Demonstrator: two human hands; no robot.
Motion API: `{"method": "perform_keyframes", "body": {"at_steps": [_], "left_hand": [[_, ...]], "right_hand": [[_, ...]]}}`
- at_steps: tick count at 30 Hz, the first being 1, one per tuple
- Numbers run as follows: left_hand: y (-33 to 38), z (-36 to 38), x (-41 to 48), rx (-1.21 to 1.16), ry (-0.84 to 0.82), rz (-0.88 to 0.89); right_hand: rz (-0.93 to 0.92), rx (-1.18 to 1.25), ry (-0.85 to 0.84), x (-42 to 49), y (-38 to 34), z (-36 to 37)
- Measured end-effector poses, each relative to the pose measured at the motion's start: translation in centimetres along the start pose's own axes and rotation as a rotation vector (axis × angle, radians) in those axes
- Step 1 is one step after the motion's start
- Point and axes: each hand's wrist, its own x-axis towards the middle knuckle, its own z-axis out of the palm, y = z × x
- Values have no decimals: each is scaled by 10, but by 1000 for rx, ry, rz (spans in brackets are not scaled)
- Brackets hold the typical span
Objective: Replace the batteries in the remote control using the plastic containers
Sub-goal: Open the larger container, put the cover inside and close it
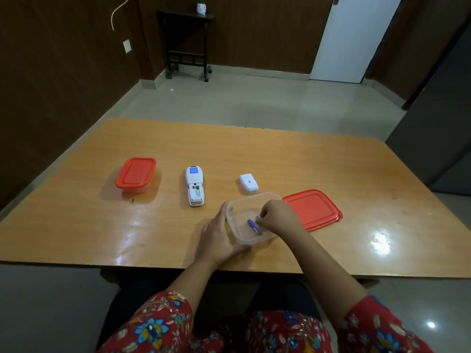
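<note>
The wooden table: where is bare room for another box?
The far strip of the wooden table behind the red-lidded plastic container, white remote control and white battery cover is bare; so is the near left corner. Crowded: around the clear open container and loose red lid.

The scene is taken from a single wide-angle camera worn on the person's head, faced forward and tilted down. The table is looked over from its near edge, close in, with its far edge crossing above the middle of the frame. Nearest the lens, flowered sleeves are caught along the bottom. Just beyond them, the left hand, gripping a container, and the right hand, pinching a battery, are framed low and centre. Farther off, the floor, a door and a side table are seen across the top.
</note>
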Motion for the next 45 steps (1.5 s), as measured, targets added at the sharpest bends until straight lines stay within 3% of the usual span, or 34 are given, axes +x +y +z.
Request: {"method": "perform_keyframes", "body": {"at_steps": [4,7,8,11,14,18,23,26,31,37,41,45], "left_hand": [[-1,0,0,6,17,6],[-1,2,-2,13,45,17],[-1,2,-2,17,53,19],[-1,2,-3,36,48,21],[0,2,-3,38,52,33],[2,1,-5,15,61,59],[6,-1,-4,-4,50,78],[6,-2,-3,-15,22,64],[5,-1,-1,-52,-6,25],[2,2,0,-62,21,53],[2,0,0,-72,8,52],[2,-2,-1,-61,15,83]], "right_hand": [[-27,263,363,-10,24,-14],[100,370,587,-5,64,-33],[186,333,560,0,80,-38],[499,101,227,6,120,-43],[577,119,74,4,133,-40],[468,198,241,0,117,-44],[64,336,671,-23,67,-58],[-188,355,647,-44,30,-45],[-370,32,459,-60,2,2],[-442,-78,404,-60,-9,23],[-444,117,367,-54,-3,17],[-157,204,516,-20,26,0]]}}
